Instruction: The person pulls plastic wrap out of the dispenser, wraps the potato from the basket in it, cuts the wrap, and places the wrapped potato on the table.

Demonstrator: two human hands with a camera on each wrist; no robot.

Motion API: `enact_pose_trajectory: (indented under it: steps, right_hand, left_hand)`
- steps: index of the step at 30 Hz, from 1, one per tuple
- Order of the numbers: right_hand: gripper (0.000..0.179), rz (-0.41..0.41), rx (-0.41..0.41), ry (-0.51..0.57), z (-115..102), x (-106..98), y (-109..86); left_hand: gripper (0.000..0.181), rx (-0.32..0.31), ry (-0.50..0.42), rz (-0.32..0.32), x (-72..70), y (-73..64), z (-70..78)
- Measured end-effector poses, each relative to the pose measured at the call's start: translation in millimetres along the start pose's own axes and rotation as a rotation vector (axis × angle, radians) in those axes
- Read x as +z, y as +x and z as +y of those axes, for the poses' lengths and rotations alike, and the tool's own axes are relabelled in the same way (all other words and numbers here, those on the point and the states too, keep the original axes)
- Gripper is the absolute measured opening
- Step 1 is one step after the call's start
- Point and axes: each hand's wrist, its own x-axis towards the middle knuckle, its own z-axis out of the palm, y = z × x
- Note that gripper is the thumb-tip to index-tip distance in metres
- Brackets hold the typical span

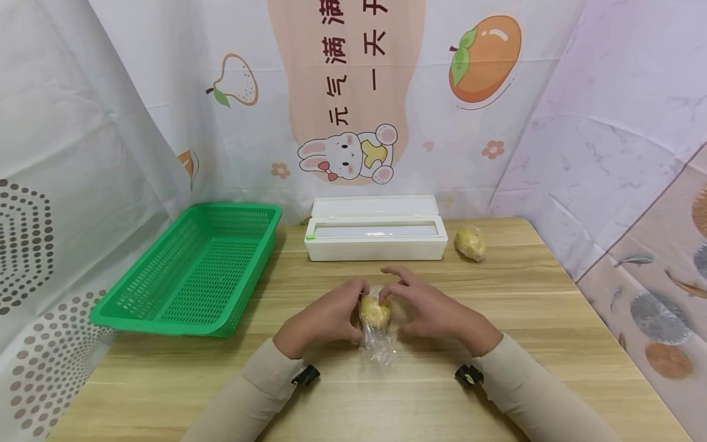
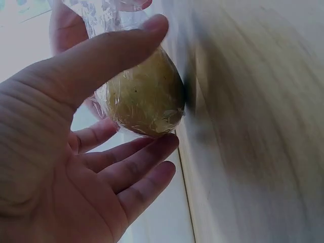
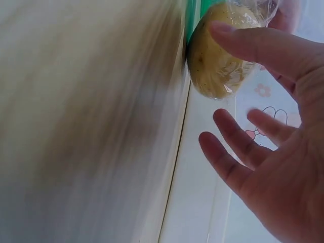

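Note:
A potato (image 1: 375, 312) in clear plastic wrap sits on the wooden table between both hands. A loose, crumpled tail of the wrap (image 1: 378, 348) points toward the person. My left hand (image 1: 330, 312) holds the potato from the left; in the left wrist view its thumb crosses in front of the potato (image 2: 147, 96) and fingertips touch the far end. From the right, my right hand (image 1: 433, 307) has a bent finger on the potato's top. Its other fingers spread loosely away from the potato (image 3: 215, 63) in the right wrist view.
A white plastic-wrap dispenser box (image 1: 375, 248) with its lid up stands at the back. Right of it lies another wrapped potato (image 1: 471, 243). A green perforated basket (image 1: 190, 276) stands at the left. A printed curtain (image 1: 420, 141) hangs behind the table.

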Motion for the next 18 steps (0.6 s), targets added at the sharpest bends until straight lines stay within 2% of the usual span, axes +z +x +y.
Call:
enact_pose_trajectory:
  steps: [5,10,18]
  right_hand:
    - [0.066,-0.036,0.012,-0.019,-5.8,3.1,0.9]
    - [0.066,-0.032,0.002,-0.022,-8.9,6.6,2.8]
    - [0.051,0.010,-0.052,0.007,-4.5,9.6,4.6]
  left_hand:
    - [0.078,0.002,0.032,0.010,2.7,-0.1,1.2]
    - [0.070,0.013,0.029,0.014,0.2,-1.8,4.0]
    - [0.072,0.064,-0.007,0.005,-3.8,-4.2,5.1]
